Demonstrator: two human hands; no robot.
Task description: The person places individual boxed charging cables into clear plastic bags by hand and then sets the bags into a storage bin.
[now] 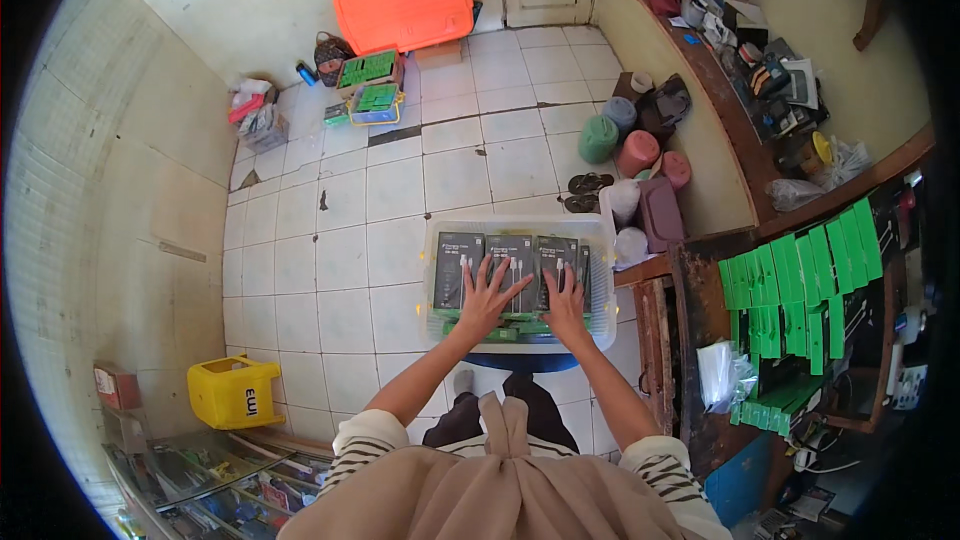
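Note:
In front of me stands a see-through plastic bin (606, 280) with black charging cable boxes in a row, printed with pictures of white cables. My left hand (486, 304) lies with spread fingers over the left box (452, 258) and the middle box (510, 246). My right hand (564, 308) rests with its fingers apart on the right box (556, 252). Neither hand is closed round anything. Green-edged boxes (500, 332) show along the bin's near side, partly hidden by my hands.
Rows of green boxes (800, 270) fill a shelf at right. Plastic stools (638, 152) and sandals (588, 184) sit beyond the bin. A yellow stool (235, 392) lies at left, near a glass display case (215, 475). An orange lid (404, 5) leans at the back by more boxes (368, 70).

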